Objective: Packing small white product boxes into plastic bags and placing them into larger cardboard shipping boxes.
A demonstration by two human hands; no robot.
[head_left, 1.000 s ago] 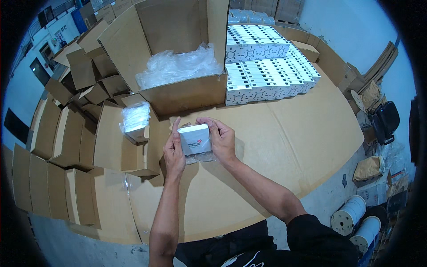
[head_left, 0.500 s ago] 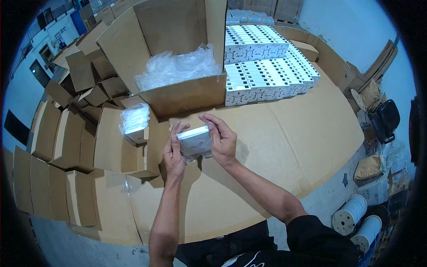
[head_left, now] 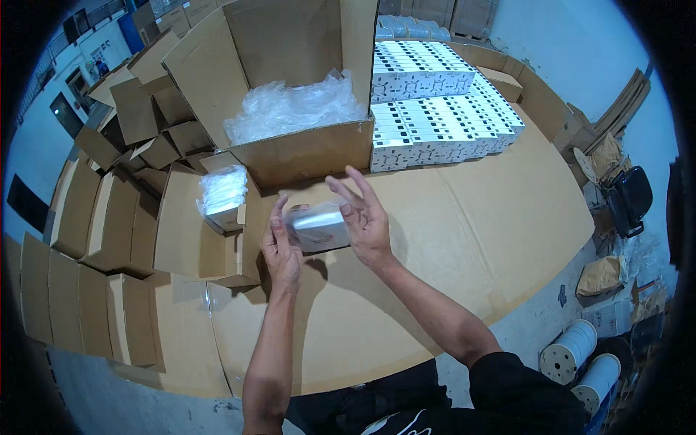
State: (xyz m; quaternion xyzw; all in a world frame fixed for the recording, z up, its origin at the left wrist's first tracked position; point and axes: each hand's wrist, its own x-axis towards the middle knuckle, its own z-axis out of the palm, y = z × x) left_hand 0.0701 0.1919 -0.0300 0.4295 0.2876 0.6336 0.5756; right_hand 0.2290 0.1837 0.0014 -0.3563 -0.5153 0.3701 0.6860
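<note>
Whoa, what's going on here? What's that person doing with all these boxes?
Someone has a small white box in clear plastic over a cardboard-covered table. The left grip holds its left end; the right grip is at its right end, fingers raised, and I can't tell if it's pinching the plastic. On the left, an open carton has a plastic-wrapped stack in it. Farther back, a bigger carton holds loose clear plastic, beside stacked white boxes.
</note>
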